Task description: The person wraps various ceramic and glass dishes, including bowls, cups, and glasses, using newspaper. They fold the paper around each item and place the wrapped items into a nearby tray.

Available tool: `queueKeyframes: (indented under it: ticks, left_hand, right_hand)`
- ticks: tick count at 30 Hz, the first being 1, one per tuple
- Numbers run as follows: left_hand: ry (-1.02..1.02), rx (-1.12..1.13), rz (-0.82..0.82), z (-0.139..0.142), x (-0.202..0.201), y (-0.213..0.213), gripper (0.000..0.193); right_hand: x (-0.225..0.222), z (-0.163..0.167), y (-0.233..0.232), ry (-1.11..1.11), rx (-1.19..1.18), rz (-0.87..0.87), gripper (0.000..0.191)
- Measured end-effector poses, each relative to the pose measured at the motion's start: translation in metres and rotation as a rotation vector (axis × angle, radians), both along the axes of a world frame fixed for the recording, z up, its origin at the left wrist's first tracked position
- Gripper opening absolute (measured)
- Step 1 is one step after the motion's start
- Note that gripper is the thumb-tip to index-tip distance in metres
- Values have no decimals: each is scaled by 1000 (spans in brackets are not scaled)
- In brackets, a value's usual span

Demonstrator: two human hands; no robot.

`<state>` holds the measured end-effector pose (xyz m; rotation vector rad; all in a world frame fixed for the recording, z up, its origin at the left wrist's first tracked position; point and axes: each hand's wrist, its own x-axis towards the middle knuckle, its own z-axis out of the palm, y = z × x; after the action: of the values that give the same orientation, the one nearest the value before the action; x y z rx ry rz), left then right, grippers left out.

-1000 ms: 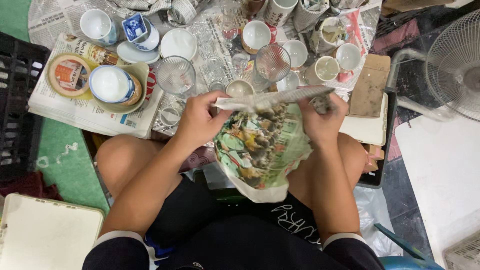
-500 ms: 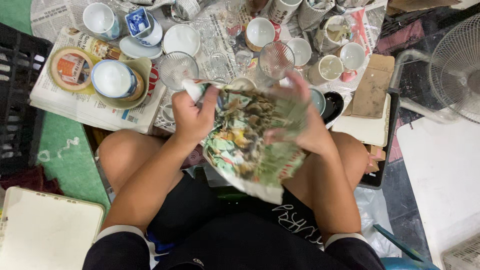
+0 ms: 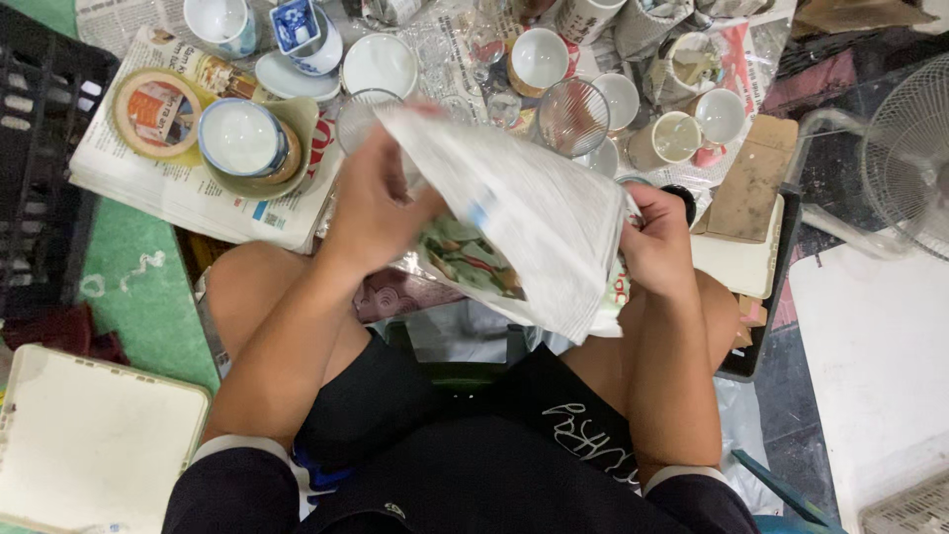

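A sheet of newspaper [image 3: 524, 227] is folded over something hidden inside, held above my lap. My left hand [image 3: 371, 203] grips the sheet's upper left part and pulls it over. My right hand [image 3: 657, 242] holds the bundle's right side, fingers curled on the paper. Just beyond the bundle stand a clear glass [image 3: 573, 117] and a second clear glass [image 3: 361, 119] on spread newspaper.
Several white cups [image 3: 539, 57] and small bowls [image 3: 379, 64] crowd the newspaper ahead. A stack of papers with a tape roll [image 3: 153, 111] and a blue-rimmed bowl [image 3: 242, 138] lies left. A black crate [image 3: 40, 168] is far left, a fan [image 3: 905, 148] right, a white board [image 3: 89, 435] lower left.
The printed side of the newspaper faced up before; now the sheet has been folded over the bundle and its pale side shows. My left hand moved up and over it.
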<state>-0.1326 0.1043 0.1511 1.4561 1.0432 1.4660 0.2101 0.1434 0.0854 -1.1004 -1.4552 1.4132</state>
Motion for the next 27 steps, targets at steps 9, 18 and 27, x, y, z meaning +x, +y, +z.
queueKeyframes:
  ticks: [9,18,27]
  left_hand:
    - [449,-291,-67,10,8,3,27]
    - [317,115,-78,5,10,1,28]
    - [294,94,-142,-8,-7,14,30]
  right_hand:
    - [7,12,8,27,77,-164,32]
    - [-21,43,-4,-129,442,-91,46]
    - [-24,51,1,79,368,-24,14]
